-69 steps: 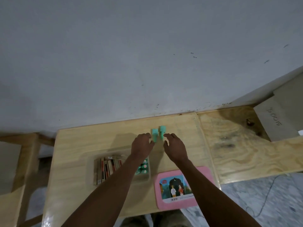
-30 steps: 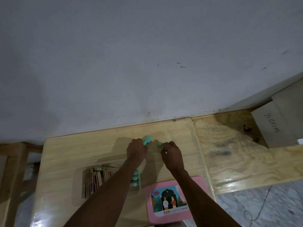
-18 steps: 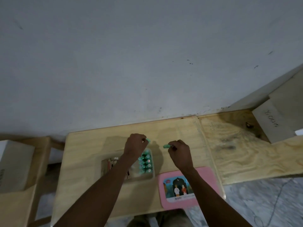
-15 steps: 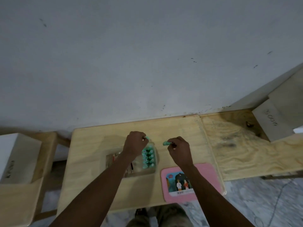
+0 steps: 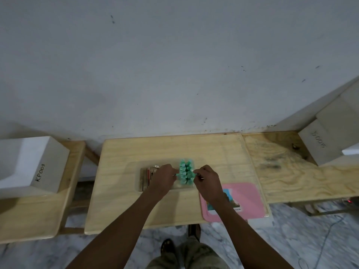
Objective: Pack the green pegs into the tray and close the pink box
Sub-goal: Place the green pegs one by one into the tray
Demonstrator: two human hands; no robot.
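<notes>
My left hand and right hand flank the green pegs, which stand upright in two packed rows in the tray. Both sets of fingers are curled in pinches against the rows, probably to square them, though I can't tell whether either grips a peg. The pink box lid lies flat at four o'clock, near the table edge. Bare wood lies open at twelve.

The surface is pale, smooth varnished wood, the green pegs look like glossy plastic, the pink lid at four o'clock matt, the floor veined marble.
</notes>
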